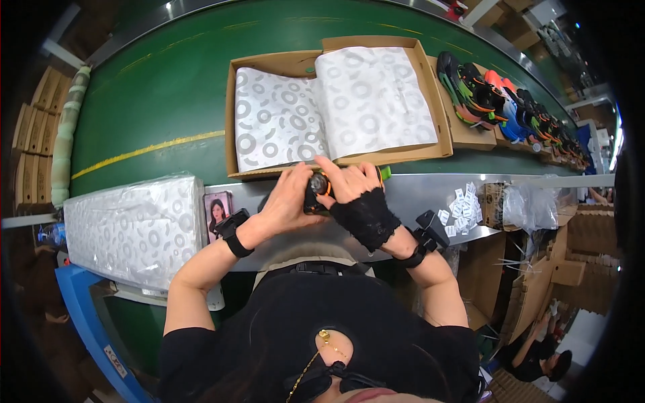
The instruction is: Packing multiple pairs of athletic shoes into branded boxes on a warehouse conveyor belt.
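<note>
**Both hands closed on a dark shoe at the near edge of the conveyor**

The left hand (285, 201) and the right hand (353, 191) meet over the grey metal ledge (430, 195), and both are clasped around a black shoe (316, 191) with orange trim. The left hand's fingers curl around the shoe's left side; the right hand, in a black fingerless lace glove (366, 216), grips it from the right with the index finger laid across the top. Most of the shoe is hidden by the hands (only a small dark patch with an orange edge shows between them).

Just beyond the hands, on the green conveyor belt (168, 87), lies an open cardboard shoebox (336, 101), its base and lid side by side and lined with white tissue paper printed with grey rings. To the far right a row of colourful shoes (504, 101) stands in further boxes along the belt.

To the left of the hands, a stack of the same ring-printed paper (134, 228) rests on the ledge, with a phone (218, 209) just beside it. To the right, small white tags (463, 207) lie scattered on the ledge.
</note>
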### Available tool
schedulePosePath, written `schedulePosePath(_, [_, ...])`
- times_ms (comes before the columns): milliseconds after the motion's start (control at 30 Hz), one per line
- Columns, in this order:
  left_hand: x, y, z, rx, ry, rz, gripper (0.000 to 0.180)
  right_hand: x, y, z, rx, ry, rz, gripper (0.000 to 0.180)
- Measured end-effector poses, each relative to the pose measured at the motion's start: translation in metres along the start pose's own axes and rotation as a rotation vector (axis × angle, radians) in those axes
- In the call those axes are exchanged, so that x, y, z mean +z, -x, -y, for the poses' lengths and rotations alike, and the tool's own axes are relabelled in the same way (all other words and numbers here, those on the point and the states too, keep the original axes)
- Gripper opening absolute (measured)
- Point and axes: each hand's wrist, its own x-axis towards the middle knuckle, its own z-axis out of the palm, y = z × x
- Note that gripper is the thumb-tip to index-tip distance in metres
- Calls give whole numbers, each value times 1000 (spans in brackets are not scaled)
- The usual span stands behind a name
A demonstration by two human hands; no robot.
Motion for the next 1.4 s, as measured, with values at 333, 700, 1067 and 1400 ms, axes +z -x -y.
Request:
schedulePosePath(333, [-59,-7,22,-341,769,-418,57,-62,-35,-2,-214,-214,-469,29])
schedulePosePath(700, [3,-128,152,-914,1303,-273,59,42,57,-81,926,-1231,302,32])
schedulePosePath(1067, [-33,-88,106,-717,1608,-378,59,88,26,-102,654,-548,-436,26])
schedulePosePath(1400, [-32,-23,145,-706,238,-593,60,102,10,-94,175,175,80,64])
